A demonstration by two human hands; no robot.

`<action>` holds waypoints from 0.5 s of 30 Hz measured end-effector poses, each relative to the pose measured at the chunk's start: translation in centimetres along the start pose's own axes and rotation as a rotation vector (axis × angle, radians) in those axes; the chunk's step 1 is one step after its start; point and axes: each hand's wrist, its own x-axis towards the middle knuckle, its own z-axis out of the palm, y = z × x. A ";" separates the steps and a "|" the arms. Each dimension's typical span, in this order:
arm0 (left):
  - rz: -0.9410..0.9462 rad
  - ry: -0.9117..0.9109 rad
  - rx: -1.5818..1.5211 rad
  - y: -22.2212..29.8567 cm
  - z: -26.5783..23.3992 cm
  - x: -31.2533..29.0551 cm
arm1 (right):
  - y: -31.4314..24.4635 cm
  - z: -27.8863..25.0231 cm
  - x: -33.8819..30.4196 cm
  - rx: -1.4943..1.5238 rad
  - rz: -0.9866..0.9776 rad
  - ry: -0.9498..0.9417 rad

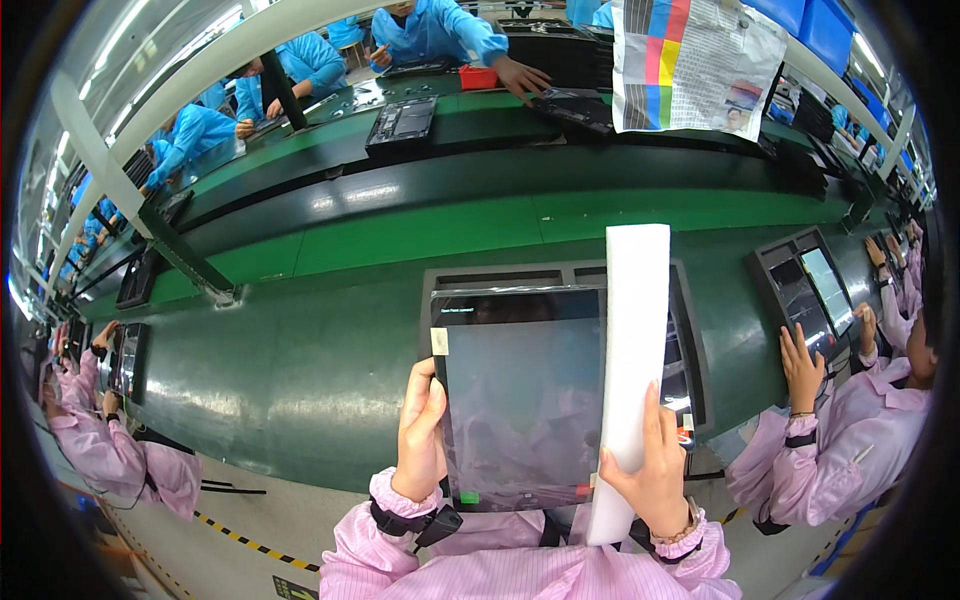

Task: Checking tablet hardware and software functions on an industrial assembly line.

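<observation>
A flat tablet-like screen (522,400) stands tilted up in front of me, showing a dim grey picture with small green and red patches along its bottom. My left hand (422,432) grips its left edge, thumb on the front, below a pale yellow tab (440,341). A long white foam strip (637,320) stands along the screen's right edge. My right hand (650,462) is closed around the strip's lower part, its thumb across the front. Whether the right fingers also touch the screen is hidden. Behind both lies a dark grey frame-like tray (565,276) on the green bench.
The green bench (270,370) curves across, with a conveyor (380,190) beyond it. A printed sheet (695,65) hangs at the far right. At right, a co-worker's hand (803,370) is at another tray (800,290). A metal post (190,255) stands left. Blue-sleeved people work opposite.
</observation>
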 end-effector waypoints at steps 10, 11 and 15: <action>-0.021 0.034 -0.040 -1.2 -1.3 -1.0 | 0.0 1.0 -1.1 0.022 0.023 -0.046; -0.024 0.046 -0.028 -1.4 -1.4 -1.1 | 0.2 1.2 -1.2 0.018 0.028 -0.049; -0.036 0.047 -0.031 -2.0 -1.6 -1.3 | 0.7 1.4 -1.7 0.017 0.036 -0.065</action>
